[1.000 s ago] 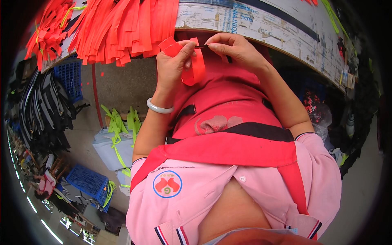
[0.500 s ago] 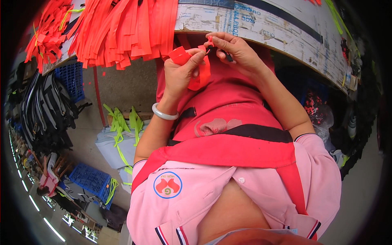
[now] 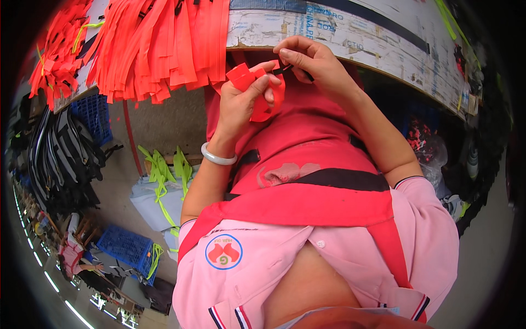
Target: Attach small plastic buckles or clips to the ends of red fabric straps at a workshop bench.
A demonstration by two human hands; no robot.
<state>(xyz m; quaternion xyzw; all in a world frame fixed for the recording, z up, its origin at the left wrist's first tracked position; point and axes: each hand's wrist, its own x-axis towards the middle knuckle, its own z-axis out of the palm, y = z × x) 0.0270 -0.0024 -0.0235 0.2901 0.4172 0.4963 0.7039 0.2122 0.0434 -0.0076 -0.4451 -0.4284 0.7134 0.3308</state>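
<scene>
Bright orange-red webbing strap (image 3: pixel 239 75) is gripped in my left hand (image 3: pixel 236 104), its fingers closed; the strap loops down (image 3: pixel 274 104) beside the fingers. A small black piece (image 3: pixel 281 70) shows by the left fingertips, partly covered. My right hand (image 3: pixel 323 66) is just right of it, above my red apron (image 3: pixel 312 126). Its thumb and index finger are bent near each other, and the lower fingers curl round a slim dark object (image 3: pixel 309 76) whose kind I cannot make out.
A worn, paper-covered table (image 3: pixel 356 52) runs ahead. Cut orange-red strips (image 3: pixel 159 49) hang over its edge, with another bundle (image 3: pixel 57 60) further left. Black and grey straps (image 3: pixel 57 153), blue crates (image 3: pixel 123 244) and lime-green strips (image 3: pixel 160 170) lie at left. Another person (image 3: pixel 74 252) is far left.
My right hand has moved slightly up and away from the left. The orange-red bit that was pinched at its fingertips no longer shows there. My left hand still grips the strap.
</scene>
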